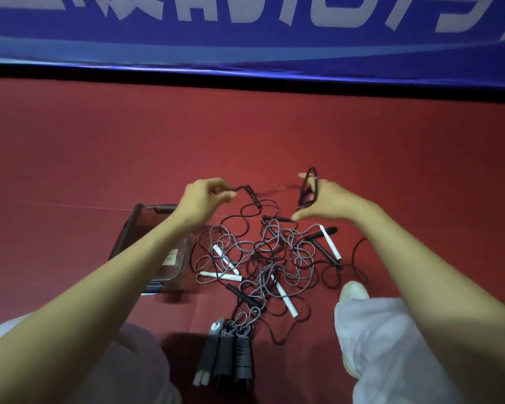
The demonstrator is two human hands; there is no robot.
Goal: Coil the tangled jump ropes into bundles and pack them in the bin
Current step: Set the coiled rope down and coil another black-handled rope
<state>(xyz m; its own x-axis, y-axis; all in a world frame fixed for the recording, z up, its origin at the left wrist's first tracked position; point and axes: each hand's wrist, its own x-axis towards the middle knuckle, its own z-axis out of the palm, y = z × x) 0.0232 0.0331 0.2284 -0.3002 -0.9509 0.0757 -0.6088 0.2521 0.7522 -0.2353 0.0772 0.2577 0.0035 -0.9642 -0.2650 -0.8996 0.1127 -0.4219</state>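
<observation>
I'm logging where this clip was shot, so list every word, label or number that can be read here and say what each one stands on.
No text here can be read.
Blue banner: large white characters, cut off by the frame's top edge, unreadable.
Pale sticker on the clear bin: too blurred to read.
Dark wraps of the coiled bundles: faint marks, too blurred.

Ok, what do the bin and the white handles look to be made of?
Bin: clear hard plastic, glossy; the red floor shows through its walls. White handles: probably smooth matte plastic, stiff and straight; too small to be sure.
</observation>
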